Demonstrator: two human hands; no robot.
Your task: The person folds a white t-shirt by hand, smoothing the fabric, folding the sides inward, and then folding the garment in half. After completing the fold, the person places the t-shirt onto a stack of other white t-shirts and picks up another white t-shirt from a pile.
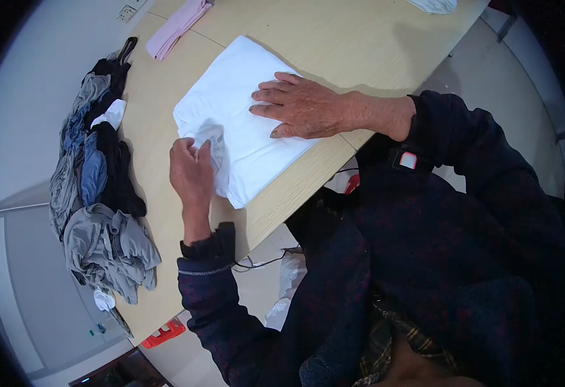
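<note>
A white folded garment (243,155) lies on the wooden table, its lower left part creased and bunched. At that left edge, my left hand (192,171) has its fingers curled at the fabric, with the thumb beside the bunched fold. The fingertips are partly hidden, but the hand looks closed on the cloth. My right hand (308,106) rests palm down on the upper right part of the same garment, fingers stretched and slightly spread, holding nothing.
Along the table's (340,39) left edge runs a heap of grey, blue and black clothes (95,168). A folded pink cloth (176,29) lies at the back, and a white cloth (434,5) at the far right. A cable (266,263) hangs below the near edge.
</note>
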